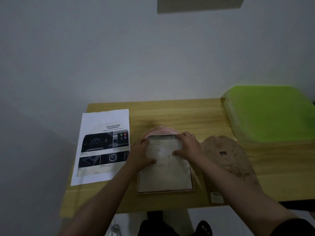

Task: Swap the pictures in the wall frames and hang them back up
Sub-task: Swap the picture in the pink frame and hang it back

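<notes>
Arched pink frame (166, 167), face down near the front middle of the wooden table (187, 113), with a pale printed picture (164, 172) laid over its open back. Left hand (141, 155) and right hand (186, 147) both flat on the upper half of the sheet, fingers spread and pressing, gripping nothing. Step in hand, by judgement: seating the picture in the frame; best done by squaring the lower edge first, then smoothing upward so that the top corners, which overhang the arch, tuck or fold without creasing. Brown arched backing board (228, 159) just right of the frame, ready to close it. Second printed sheet (102, 147), headed ADVANCED, left of the frame, partly over the table edge. Green-lidded container (269, 113) right and behind the frame, lid on, contents hidden.
</notes>
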`<state>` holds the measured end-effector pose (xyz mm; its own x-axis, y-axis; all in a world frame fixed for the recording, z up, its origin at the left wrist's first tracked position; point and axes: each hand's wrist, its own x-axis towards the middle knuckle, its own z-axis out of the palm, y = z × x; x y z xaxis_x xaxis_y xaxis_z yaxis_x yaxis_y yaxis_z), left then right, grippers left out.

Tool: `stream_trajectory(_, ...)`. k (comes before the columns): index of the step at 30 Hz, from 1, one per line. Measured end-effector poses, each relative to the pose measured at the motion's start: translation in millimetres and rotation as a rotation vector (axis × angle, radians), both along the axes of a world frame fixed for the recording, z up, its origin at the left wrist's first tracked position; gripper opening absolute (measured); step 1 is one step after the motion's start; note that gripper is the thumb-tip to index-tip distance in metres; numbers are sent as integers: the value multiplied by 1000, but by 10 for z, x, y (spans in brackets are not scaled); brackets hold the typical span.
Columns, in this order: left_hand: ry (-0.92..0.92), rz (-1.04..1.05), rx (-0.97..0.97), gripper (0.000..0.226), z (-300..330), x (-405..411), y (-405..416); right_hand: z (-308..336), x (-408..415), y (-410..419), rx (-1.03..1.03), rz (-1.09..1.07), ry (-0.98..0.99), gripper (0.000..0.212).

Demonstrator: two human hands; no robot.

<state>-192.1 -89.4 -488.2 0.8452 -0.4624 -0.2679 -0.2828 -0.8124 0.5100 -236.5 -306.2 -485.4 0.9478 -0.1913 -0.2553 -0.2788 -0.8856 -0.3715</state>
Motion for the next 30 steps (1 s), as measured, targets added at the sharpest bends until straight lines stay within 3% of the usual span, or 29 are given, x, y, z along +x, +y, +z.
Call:
stream_trajectory(13,-53,-23,80,97,-39,64,-8,22,-76,125,127,-145,-60,90)
stream_trajectory(17,-44,-11,71,97,-36,39,-4,24,-131,149,199,-197,-84,84)
stream_trajectory(24,-72,-10,51,96,-25,17,14,-1,-195,132,93,-149,-161,73)
stream_trajectory(30,-163,-5,-51,90,53,-23,43,41,-314,141,283,-179,-183,72)
